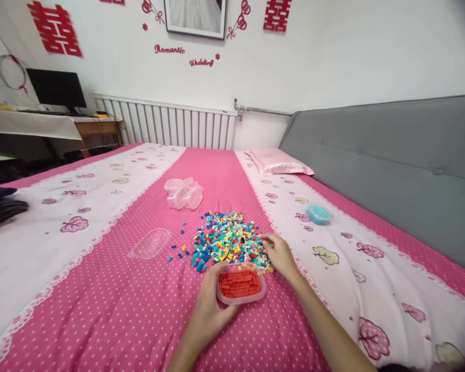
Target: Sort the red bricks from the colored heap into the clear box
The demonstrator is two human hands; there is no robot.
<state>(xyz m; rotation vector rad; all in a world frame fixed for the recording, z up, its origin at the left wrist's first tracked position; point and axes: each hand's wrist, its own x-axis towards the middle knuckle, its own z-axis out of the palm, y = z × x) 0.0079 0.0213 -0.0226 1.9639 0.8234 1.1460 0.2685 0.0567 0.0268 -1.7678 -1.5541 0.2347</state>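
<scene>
My left hand (212, 302) is wrapped round the left side of a clear plastic container (242, 300), tilted towards me. Many small red building bricks (238, 284) lie inside it. Just beyond the container spreads a heap of mixed-colour building bricks (232, 237) in blue, teal, yellow, white and red. At the heap's right edge is my right hand (278, 253), its fingers bent together among the bricks; what they hold, if anything, is too small to make out. A few stray bricks (183, 248) lie left of the heap.
A clear lid (151, 244) lies left of the heap, and several stacked clear containers (185, 194) stand behind it. To the right is a container with light blue contents (318, 214). A pink pillow (279, 162) rests by the grey headboard (387, 150). The bedspread (101, 310) is pink.
</scene>
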